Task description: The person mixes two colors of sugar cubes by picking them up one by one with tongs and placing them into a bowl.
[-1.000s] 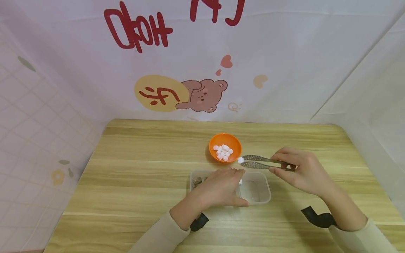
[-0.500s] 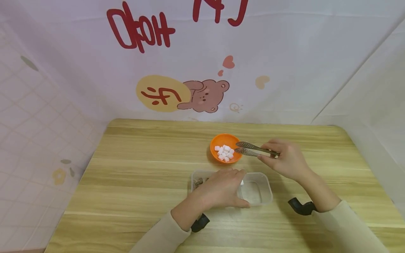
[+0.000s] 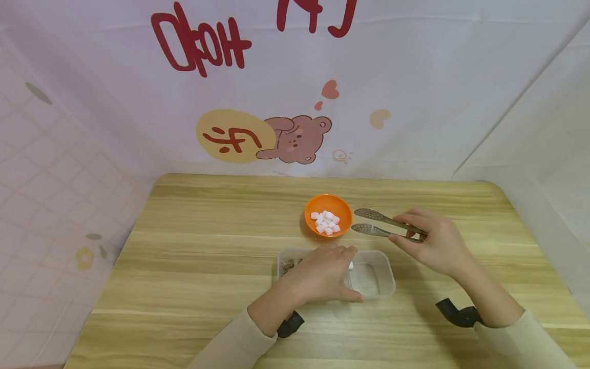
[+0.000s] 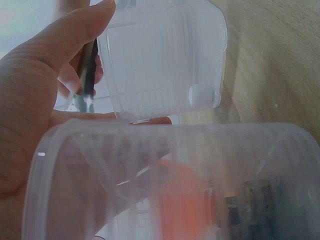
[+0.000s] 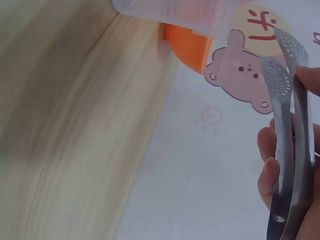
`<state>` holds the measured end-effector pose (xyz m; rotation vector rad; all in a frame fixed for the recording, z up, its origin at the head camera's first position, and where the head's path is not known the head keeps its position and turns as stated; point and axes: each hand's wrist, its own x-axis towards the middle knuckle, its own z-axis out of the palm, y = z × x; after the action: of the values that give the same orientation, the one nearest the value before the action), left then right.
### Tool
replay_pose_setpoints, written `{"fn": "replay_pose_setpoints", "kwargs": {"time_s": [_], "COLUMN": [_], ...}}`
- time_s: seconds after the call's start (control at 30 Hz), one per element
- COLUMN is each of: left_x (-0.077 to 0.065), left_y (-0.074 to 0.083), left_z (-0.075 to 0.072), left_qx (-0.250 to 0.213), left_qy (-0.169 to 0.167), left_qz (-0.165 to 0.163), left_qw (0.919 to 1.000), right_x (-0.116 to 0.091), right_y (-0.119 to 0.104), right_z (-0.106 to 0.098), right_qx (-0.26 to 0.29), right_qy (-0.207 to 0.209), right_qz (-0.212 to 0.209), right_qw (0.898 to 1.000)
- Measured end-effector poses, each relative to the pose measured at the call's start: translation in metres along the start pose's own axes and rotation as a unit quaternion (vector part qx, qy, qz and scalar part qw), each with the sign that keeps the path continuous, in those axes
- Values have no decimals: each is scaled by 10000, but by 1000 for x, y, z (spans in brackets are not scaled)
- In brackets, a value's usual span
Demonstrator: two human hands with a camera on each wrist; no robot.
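Note:
My left hand (image 3: 320, 277) spans a clear plastic container (image 3: 371, 281), gripping it with the thumb on the near side and fingers on the far side. Its left part holds brown chunks (image 3: 288, 265); a small white cube (image 3: 351, 266) lies in the right part. The left hand hides the middle, so I cannot tell if this is one box or two. Metal tongs (image 3: 371, 214) are pinched in my right hand (image 3: 435, 243), their perforated tips apart with nothing between them. They point at an orange bowl (image 3: 342, 206) holding several white cubes (image 3: 326, 222), just right of its rim.
A wood-grain table (image 3: 207, 225) carries everything. Behind it hangs a white printed cloth (image 3: 415, 77), with side panels to the left and right. Black wrist straps (image 3: 291, 325) sit at both forearms.
The tongs held a white cube right of the bowl, then reached over the bowl's right rim. Now they are back to the right, spread, without that cube. My left hand stays put.

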<state>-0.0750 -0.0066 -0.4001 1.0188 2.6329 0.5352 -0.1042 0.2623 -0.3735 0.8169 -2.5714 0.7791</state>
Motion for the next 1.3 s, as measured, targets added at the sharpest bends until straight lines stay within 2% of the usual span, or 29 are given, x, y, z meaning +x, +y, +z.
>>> {"fn": "replay_pose_setpoints", "kwargs": {"time_s": [0.33, 0.6, 0.7, 0.97, 1.13, 1.3], "left_x": [-1, -1, -1, -1, -1, -1], "left_y": [1, 1, 1, 2, 1, 2], "left_z": [0, 0, 0, -1, -1, -1], "left_qx": [-51, -29, -56, -80, -35, -34], "left_qy": [-2, -29, -64, -14, -4, -67], "left_qz": [2, -15, -26, 30, 29, -37], "left_qw": [10000, 10000, 10000, 10000, 10000, 10000], "right_x": [-24, -35, -36, -34, -30, -27], "right_y": [-8, -9, -10, -18, -21, -25], "right_z": [-19, -27, -26, -16, -6, 4], "right_qx": [91, -14, -55, -629, -773, -1296], "right_qy": [77, -303, -496, -959, -1069, -1053], "right_qz": [-373, -887, -930, -939, -1203, -1442], "right_qw": [9992, 9956, 9944, 9890, 9839, 9754]}}
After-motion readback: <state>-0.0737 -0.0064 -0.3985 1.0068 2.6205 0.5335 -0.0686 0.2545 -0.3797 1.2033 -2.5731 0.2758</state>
